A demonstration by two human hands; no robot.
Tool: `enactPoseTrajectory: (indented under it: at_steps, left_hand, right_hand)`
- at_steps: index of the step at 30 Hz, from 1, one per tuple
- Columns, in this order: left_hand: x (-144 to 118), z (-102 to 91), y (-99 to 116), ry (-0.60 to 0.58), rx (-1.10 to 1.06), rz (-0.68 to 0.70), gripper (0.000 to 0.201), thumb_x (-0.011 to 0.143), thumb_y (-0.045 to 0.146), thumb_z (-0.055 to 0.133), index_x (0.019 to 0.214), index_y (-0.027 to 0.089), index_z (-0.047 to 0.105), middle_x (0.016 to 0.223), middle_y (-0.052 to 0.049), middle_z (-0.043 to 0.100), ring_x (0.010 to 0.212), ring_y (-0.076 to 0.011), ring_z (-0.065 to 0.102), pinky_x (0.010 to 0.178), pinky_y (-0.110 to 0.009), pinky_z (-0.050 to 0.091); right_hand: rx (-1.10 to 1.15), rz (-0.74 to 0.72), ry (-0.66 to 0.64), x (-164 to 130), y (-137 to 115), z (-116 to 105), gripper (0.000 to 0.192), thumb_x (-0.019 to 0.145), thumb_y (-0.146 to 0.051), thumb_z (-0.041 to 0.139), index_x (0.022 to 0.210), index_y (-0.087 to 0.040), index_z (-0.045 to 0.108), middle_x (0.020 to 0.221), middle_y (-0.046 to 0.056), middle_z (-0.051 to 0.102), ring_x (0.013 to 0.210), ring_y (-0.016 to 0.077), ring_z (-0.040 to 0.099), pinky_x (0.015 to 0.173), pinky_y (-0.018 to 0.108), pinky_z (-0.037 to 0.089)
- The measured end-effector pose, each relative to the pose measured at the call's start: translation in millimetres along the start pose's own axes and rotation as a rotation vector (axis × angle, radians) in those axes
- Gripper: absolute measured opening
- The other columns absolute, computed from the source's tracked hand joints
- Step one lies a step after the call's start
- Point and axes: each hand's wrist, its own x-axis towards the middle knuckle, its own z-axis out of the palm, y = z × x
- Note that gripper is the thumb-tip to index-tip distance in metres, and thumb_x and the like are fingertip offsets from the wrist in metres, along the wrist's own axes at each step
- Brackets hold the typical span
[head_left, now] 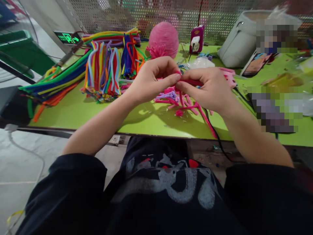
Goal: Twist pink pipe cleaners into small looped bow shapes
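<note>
Both hands meet above the green table, fingertips almost touching. My left hand (154, 78) is closed in a pinch of thumb and forefinger. Opposite it, my right hand (210, 88) pinches too. Between them runs a deep pink pipe cleaner (191, 81), partly hidden by the fingers. Beneath the hands lie pink pipe cleaner pieces (188, 106), a small pink coil (179, 113) and a few lilac pieces (168, 95). One long pink strip (207, 122) reaches toward the front edge.
Bundles of multicoloured pipe cleaners (101, 71) stand at left. Behind are a pink yarn-like ball (163, 37), a purple power socket (197, 39) and a grey bin (241, 36). A black cable (216, 140) crosses the table's front edge (156, 135).
</note>
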Motion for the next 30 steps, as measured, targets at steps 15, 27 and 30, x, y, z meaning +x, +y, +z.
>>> enactPoseTrajectory:
  at_steps: [15, 27, 30]
  left_hand:
    - [1, -2.3, -4, -0.051, 0.213, 0.126, 0.025, 0.081, 0.014, 0.067, 0.061, 0.023, 0.054, 0.059, 0.001, 0.040, 0.067, -0.0156, 0.042, 0.069, -0.033, 0.035]
    - [5, -7.1, -13, -0.064, 0.157, 0.100, 0.023, 0.092, 0.029, 0.078, 0.077, 0.022, 0.063, 0.069, 0.000, 0.057, 0.067, -0.0126, 0.043, 0.067, -0.031, 0.034]
    - [8, -5.7, -19, -0.120, 0.088, 0.140, 0.023, 0.098, 0.038, 0.075, 0.085, 0.021, 0.066, 0.078, -0.002, 0.063, 0.073, -0.0136, 0.050, 0.071, -0.031, 0.039]
  right_hand:
    - [-0.287, -0.146, -0.023, -3, -8, 3, 0.027, 0.100, -0.033, 0.067, 0.075, -0.028, 0.060, 0.078, 0.005, 0.066, 0.075, 0.0240, 0.056, 0.072, 0.043, 0.039]
    - [-0.007, 0.017, 0.073, -4, -3, 6, 0.032, 0.093, -0.047, 0.088, 0.075, -0.027, 0.073, 0.074, 0.004, 0.069, 0.071, 0.0215, 0.059, 0.068, 0.039, 0.051]
    - [0.147, 0.074, 0.075, -3, 0, 8, 0.032, 0.098, -0.051, 0.084, 0.081, -0.025, 0.076, 0.077, 0.003, 0.072, 0.068, 0.0187, 0.060, 0.064, 0.036, 0.052]
